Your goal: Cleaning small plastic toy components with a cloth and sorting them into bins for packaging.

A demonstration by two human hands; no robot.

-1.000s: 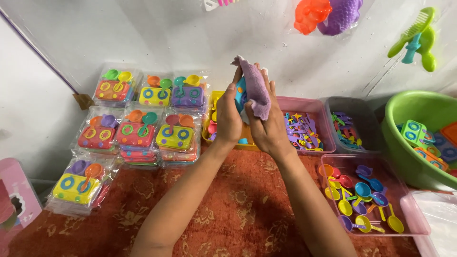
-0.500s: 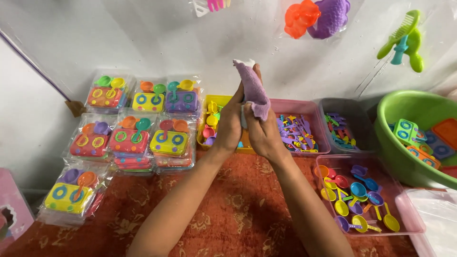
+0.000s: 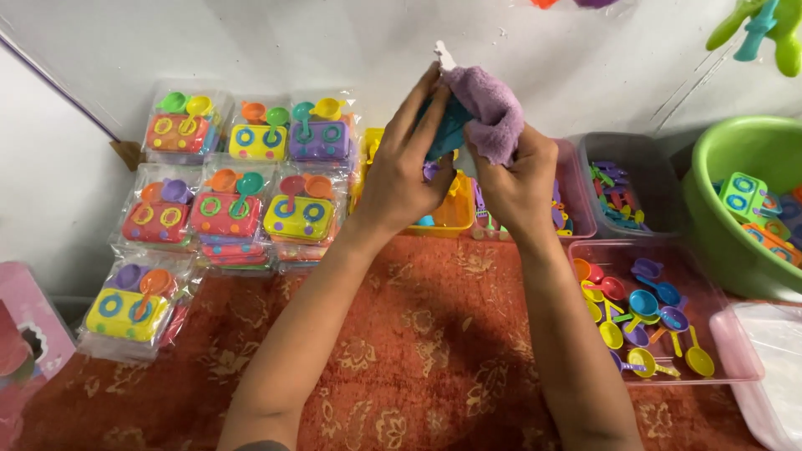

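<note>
Nearest the camera, both bare forearms rise from the bottom edge over an orange patterned carpet (image 3: 418, 367), the elbows cut off by the frame. At the lower left a pink box (image 3: 21, 334) shows only in part, and at the lower right a pale plastic lid or tray (image 3: 773, 359) runs out of view. Just beyond it a clear pink tray (image 3: 735, 351) holds small toy pans and spoons in yellow, blue, purple and orange. On the left, sealed clear bags of toy stove sets (image 3: 225, 217) lie in overlapping rows, so the lower ones are half covered. Above the carpet's far edge the left hand (image 3: 401, 179) is curled around a blue toy piece (image 3: 447, 129), of which only a sliver shows between the fingers; its shape cannot be made out. The right hand (image 3: 518, 179) is clenched on a purple cloth (image 3: 493, 108) that is bunched over the top of that piece and touches it. A small white tip juts above the cloth; what it belongs to is unclear. The hands hide most of a yellow bin (image 3: 451, 213) and a pink bin (image 3: 576, 200) behind them. Farther right stand a grey bin (image 3: 643, 154) of small pieces and a green basin (image 3: 718, 234), cut by the frame, against a white wall (image 3: 334, 50).
</note>
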